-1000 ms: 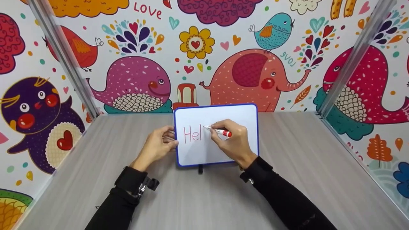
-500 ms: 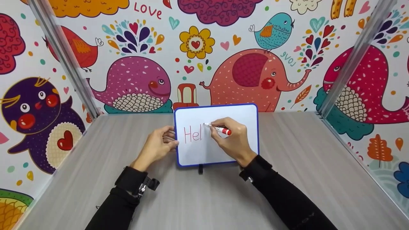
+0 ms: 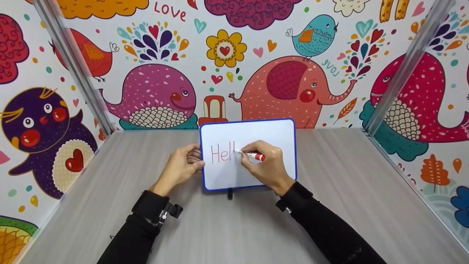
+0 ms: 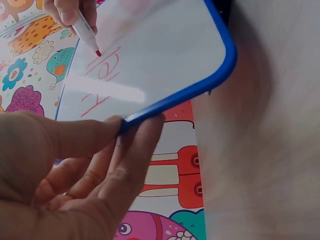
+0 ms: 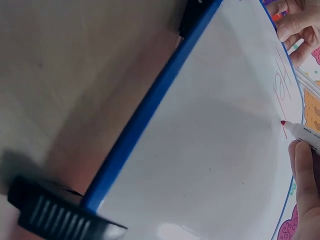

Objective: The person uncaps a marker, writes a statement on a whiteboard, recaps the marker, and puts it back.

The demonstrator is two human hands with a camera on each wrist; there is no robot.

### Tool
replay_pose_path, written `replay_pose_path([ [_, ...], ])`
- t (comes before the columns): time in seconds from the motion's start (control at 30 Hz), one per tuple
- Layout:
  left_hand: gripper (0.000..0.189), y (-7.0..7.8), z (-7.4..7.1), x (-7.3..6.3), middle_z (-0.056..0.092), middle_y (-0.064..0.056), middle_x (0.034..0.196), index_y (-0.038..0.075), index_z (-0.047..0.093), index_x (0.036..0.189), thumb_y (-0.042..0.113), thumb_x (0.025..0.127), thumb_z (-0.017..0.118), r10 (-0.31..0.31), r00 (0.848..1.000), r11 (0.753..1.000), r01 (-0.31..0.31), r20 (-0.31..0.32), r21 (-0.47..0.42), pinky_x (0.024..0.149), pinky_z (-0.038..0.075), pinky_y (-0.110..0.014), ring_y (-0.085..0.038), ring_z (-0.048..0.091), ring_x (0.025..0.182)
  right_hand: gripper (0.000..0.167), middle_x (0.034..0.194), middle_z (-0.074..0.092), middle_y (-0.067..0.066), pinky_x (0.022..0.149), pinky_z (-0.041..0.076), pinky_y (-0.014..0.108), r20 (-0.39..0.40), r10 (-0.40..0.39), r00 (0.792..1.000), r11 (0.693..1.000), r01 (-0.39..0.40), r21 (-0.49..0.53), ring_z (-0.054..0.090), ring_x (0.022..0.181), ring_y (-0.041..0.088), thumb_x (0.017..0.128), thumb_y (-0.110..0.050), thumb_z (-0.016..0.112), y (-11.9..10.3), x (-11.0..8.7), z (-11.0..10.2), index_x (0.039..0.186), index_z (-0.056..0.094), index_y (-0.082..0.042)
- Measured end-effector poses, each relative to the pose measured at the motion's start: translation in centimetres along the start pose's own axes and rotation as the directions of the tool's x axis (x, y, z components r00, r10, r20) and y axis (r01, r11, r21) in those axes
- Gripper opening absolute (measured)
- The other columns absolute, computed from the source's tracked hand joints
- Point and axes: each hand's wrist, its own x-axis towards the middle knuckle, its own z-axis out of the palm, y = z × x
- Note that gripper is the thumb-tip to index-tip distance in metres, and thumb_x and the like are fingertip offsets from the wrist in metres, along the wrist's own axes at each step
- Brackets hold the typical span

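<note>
A small whiteboard (image 3: pixel 263 135) with a blue frame stands tilted on the table, with red letters (image 3: pixel 221 153) reading "Hel" and another stroke beside them. My left hand (image 3: pixel 180 165) pinches the board's left edge between thumb and fingers, as the left wrist view shows at the blue rim (image 4: pixel 165 104). In my right hand (image 3: pixel 267 161) is a white marker (image 3: pixel 253 154) with a red end, gripped like a pen. Its red tip (image 5: pixel 283 122) is right at the newest stroke in the right wrist view.
A black foot (image 3: pixel 230 193) props the board's lower edge on the grey wood-grain table (image 3: pixel 205 234). Behind it rises a wall (image 3: pixel 253 88) printed with cartoon animals. Metal posts (image 3: pixel 77 69) stand at the back corners.
My right hand has moved the marker slightly down the board, and a second tall red stroke now shows after the "Hel". The left hand has stayed at the edge.
</note>
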Motion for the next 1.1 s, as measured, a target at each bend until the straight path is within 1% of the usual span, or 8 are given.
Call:
replay_pose_path([
  [0.17,0.043,-0.1,0.0,0.0,0.081,-0.026,0.125,-0.008,0.070,0.147,-0.009,0.104,0.078,0.017,1.000,0.999,-0.017,-0.010,0.033,0.090,0.075,-0.034,-0.031,0.083,0.108,0.013,0.102,0.088,0.008,0.089,0.075,0.033,0.020,-0.011,1.000,1.000,0.011,0.010,0.087,0.094,0.021,0.095,0.001,0.091,0.0,-0.5,-0.1,0.105,0.084,-0.003],
  [0.43,0.043,0.0,0.0,0.0,0.082,-0.025,0.126,-0.007,0.071,0.146,-0.007,0.104,0.079,0.018,1.000,0.999,-0.017,-0.012,0.050,0.095,0.074,-0.040,-0.032,0.083,0.109,0.014,0.097,0.087,0.007,0.084,0.075,0.031,0.042,-0.029,0.999,0.999,0.028,0.031,0.085,0.089,0.020,0.093,0.002,0.091,0.0,-1.2,-0.1,0.103,0.084,-0.005],
  [0.73,0.043,0.0,0.0,0.0,0.082,-0.025,0.125,-0.007,0.071,0.146,-0.008,0.104,0.079,0.018,1.000,0.999,-0.017,-0.017,0.047,0.097,0.074,-0.039,-0.031,0.083,0.108,0.012,0.098,0.087,0.007,0.086,0.074,0.029,0.061,0.005,0.998,1.000,-0.006,0.009,0.085,0.091,0.019,0.094,-0.001,0.091,0.0,-1.1,-0.5,0.104,0.086,-0.006],
  [0.83,0.043,0.0,0.0,0.1,0.082,-0.025,0.124,-0.007,0.071,0.145,-0.008,0.103,0.079,0.021,1.000,0.999,-0.021,-0.018,0.043,0.095,0.074,-0.037,-0.030,0.083,0.107,0.014,0.100,0.088,0.007,0.087,0.075,0.031,0.049,0.011,0.999,1.000,-0.011,-0.002,0.086,0.092,0.020,0.094,-0.001,0.092,-0.1,-1.0,-0.7,0.104,0.085,-0.005],
  [0.93,0.042,0.0,0.0,0.1,0.082,-0.025,0.124,-0.008,0.071,0.145,-0.009,0.103,0.079,0.018,1.000,1.000,-0.018,-0.008,0.016,0.089,0.074,-0.033,-0.029,0.083,0.105,0.015,0.101,0.088,0.007,0.088,0.075,0.032,0.024,0.010,1.000,1.000,-0.010,-0.011,0.086,0.093,0.020,0.094,-0.001,0.093,0.0,-0.8,-0.9,0.105,0.084,-0.004],
  [1.1,0.042,0.0,0.0,0.2,0.082,-0.025,0.124,-0.008,0.070,0.144,-0.010,0.103,0.078,0.011,1.000,1.000,-0.011,-0.002,-0.007,0.084,0.073,-0.028,-0.026,0.083,0.104,0.015,0.101,0.088,0.008,0.084,0.073,0.027,-0.012,-0.009,1.000,1.000,0.008,-0.024,0.086,0.091,0.019,0.093,-0.001,0.092,0.4,-0.5,-1.4,0.105,0.084,-0.004],
])
